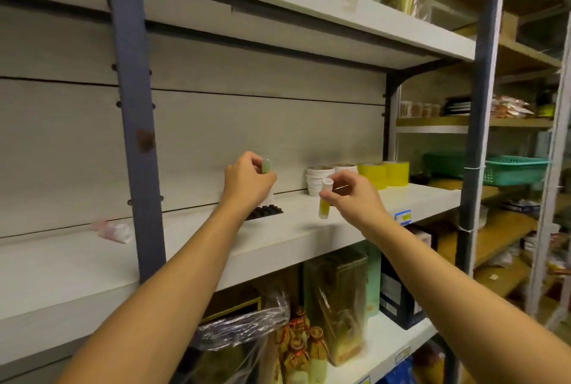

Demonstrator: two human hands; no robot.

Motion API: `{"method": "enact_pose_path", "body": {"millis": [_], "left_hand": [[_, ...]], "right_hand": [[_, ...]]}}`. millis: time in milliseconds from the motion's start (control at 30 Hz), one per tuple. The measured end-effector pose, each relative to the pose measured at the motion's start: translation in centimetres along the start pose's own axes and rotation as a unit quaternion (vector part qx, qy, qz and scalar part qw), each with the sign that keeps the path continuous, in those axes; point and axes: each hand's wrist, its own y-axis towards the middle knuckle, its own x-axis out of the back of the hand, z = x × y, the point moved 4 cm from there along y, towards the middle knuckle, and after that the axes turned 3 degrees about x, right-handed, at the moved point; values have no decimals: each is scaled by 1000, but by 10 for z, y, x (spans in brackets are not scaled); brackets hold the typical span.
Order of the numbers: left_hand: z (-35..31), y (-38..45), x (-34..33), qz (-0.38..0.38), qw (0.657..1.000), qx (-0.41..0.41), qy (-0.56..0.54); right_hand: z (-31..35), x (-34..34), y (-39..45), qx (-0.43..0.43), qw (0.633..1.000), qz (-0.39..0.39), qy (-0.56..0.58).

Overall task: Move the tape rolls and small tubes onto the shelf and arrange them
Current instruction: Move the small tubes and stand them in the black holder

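We are placing small tubes on the shelf (309,229).
Our left hand (247,181) pinches a green tube (266,166), our right hand (352,195) a yellow tube (324,203); next, we stand both upright.

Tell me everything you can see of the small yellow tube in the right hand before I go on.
The small yellow tube with a white cap looks like translucent plastic, its lower body yellow and its wider white cap on top. It is roughly upright, tilted slightly, and held just above the front part of the white shelf board. The right hand pinches it just below the cap with thumb and fingers. Whether its base touches the shelf cannot be told.
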Motion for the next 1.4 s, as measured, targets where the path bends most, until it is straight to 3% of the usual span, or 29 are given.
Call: {"method": "enact_pose_path", "body": {"millis": [467, 800, 1067, 1400], "left_hand": [[50, 63, -6, -74, 996, 38, 29], [75, 86, 0, -114, 988, 24, 103], [89, 83, -14, -61, 979, -29, 192], [105, 89, -19, -54, 958, -41, 280]], "right_hand": [[-41, -78, 107, 69, 988, 120, 69], [-29, -139, 150, 141, 968, 149, 145], [-18, -174, 157, 193, 959, 152, 139], [-28, -185, 150, 223, 959, 143, 103]]}}
